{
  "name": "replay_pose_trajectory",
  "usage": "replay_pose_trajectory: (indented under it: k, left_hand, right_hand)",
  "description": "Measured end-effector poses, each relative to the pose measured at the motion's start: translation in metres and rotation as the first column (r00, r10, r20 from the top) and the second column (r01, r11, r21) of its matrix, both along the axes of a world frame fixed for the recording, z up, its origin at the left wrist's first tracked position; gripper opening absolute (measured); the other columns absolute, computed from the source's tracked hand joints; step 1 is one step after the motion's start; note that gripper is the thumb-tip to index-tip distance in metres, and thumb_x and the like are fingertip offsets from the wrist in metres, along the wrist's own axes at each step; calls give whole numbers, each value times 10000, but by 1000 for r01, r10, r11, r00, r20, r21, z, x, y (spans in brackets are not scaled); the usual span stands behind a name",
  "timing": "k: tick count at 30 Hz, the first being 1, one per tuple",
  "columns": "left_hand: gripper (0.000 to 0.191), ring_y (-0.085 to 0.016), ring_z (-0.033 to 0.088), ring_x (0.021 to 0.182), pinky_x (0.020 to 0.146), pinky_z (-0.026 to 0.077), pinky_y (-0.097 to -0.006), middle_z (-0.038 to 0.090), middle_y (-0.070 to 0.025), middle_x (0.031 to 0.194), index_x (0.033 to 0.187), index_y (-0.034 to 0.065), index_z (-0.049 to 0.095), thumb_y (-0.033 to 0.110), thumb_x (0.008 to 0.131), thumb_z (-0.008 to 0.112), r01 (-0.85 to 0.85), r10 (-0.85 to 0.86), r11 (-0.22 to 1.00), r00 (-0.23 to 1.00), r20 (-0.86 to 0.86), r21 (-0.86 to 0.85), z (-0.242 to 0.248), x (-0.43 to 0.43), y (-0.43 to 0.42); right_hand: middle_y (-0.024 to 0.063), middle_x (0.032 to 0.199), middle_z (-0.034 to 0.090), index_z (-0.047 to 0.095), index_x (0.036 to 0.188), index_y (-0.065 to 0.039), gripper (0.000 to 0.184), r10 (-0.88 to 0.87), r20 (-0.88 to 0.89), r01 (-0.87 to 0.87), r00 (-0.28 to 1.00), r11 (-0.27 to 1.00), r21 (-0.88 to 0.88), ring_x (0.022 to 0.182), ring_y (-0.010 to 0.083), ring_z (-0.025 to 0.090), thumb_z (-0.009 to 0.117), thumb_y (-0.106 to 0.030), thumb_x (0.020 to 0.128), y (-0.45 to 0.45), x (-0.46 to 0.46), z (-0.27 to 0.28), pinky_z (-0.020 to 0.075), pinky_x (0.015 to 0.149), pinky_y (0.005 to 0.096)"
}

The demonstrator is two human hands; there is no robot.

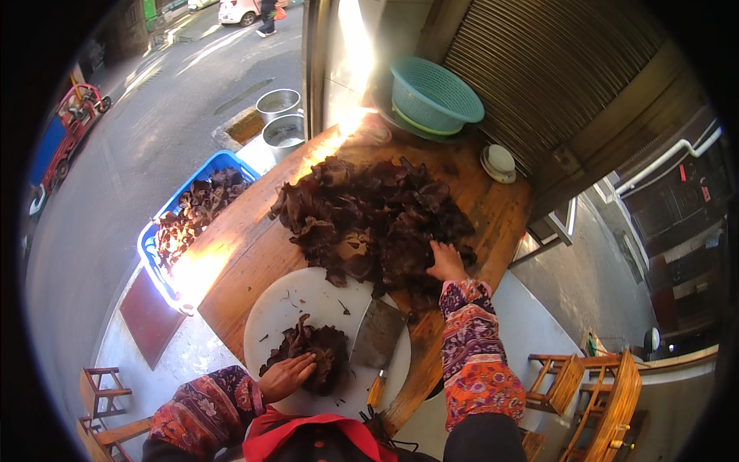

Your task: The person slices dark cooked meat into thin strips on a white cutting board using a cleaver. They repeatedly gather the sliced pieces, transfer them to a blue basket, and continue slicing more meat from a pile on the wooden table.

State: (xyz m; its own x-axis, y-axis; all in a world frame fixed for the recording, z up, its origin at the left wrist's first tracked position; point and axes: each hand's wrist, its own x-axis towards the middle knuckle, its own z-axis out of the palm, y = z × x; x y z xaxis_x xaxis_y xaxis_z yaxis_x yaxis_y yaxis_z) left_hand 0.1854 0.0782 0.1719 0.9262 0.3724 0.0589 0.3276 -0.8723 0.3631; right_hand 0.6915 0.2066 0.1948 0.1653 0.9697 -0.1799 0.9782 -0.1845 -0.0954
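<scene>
My left hand (288,376) rests flat on a small heap of dark brown wood ear mushrooms (324,357) on a round white cutting board (277,303). Beside that heap, on the same board, lies a cleaver (378,334) with a wooden handle pointing towards me. My right hand (447,261) reaches out to the right edge of a large pile of wood ear mushrooms (375,222) on the wooden table. Its fingers touch the pile; whether they grip a piece is hard to see. Small dark scraps are scattered over the board.
Left of the wooden table (231,289) a blue plastic basket (222,159) holds more mushrooms. A turquoise colander (433,98) and a small white lidded dish (499,161) stand at the back. Metal pots (283,130) sit beyond the left edge. Wooden stools (557,384) are at the lower right.
</scene>
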Motion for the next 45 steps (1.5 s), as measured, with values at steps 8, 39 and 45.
replay_pose_trajectory:
  k: [8,39,45]
  left_hand:
    - [397,-287,532,1345,1050,482,-366,550,-186,1441,1247,2,579,106,863,571,-101,101,994,995,-12,-31,-5,-10,-9]
    - [367,-279,504,1368,1082,452,-367,546,-161,1449,1228,18,596,93,871,554,-159,160,987,987,23,-36,-18,-41,-43]
    - [367,-275,511,1361,1071,464,-371,565,-153,1422,1214,17,599,64,852,562,-177,178,984,984,15,-32,-17,-28,-35]
  right_hand:
    - [206,1032,674,643,1174,-72,543,-44,-104,66,994,974,216,1017,400,638,812,-195,673,-6,-8,35,537,874,479]
    - [99,991,706,600,966,-43,219,-109,-845,575,524,777,257,810,217,693,713,-67,780,-154,-32,-85,554,779,344]
    - [113,959,726,638,1052,-64,271,-329,-611,544,720,815,202,873,260,711,743,-187,834,-128,-20,-42,555,783,357]
